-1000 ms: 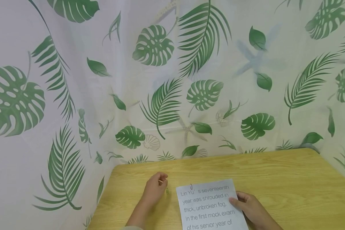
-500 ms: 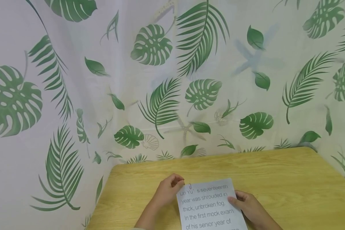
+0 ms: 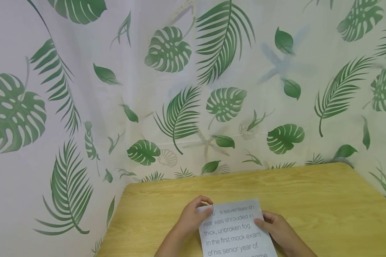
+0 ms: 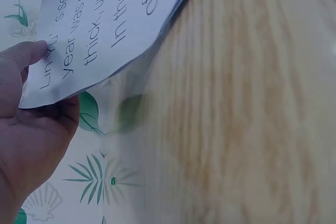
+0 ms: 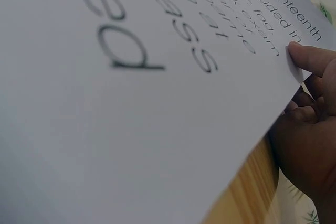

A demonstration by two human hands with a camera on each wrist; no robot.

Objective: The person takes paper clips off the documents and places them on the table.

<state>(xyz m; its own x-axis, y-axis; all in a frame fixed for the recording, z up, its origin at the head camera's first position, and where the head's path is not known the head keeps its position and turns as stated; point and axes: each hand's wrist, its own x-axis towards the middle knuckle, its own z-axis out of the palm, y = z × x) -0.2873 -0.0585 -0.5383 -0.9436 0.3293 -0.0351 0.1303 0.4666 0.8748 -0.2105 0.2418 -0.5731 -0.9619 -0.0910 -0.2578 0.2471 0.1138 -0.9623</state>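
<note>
A white printed paper (image 3: 233, 228) with large dark lettering is held up over the table, tilted toward me. My left hand (image 3: 191, 219) pinches its top left corner; in the left wrist view the thumb (image 4: 32, 51) lies on the print and curled fingers pass beneath. A thin dark paper clip (image 3: 213, 206) shows at the top edge, right by that thumb tip and partly hidden. My right hand (image 3: 278, 226) grips the right edge, its thumb (image 5: 310, 59) on the front and its fingers behind.
The yellow wood-grain table (image 3: 308, 200) extends behind and to the right of the paper. A leaf-print curtain (image 3: 244, 71) hangs along its back and sides. A small green piece (image 4: 113, 181) shows near the table's far edge in the left wrist view.
My left hand has moved right from beside the paper to its top left corner and now pinches it. The small clip seen by its fingers earlier no longer shows there. The right hand stays put.
</note>
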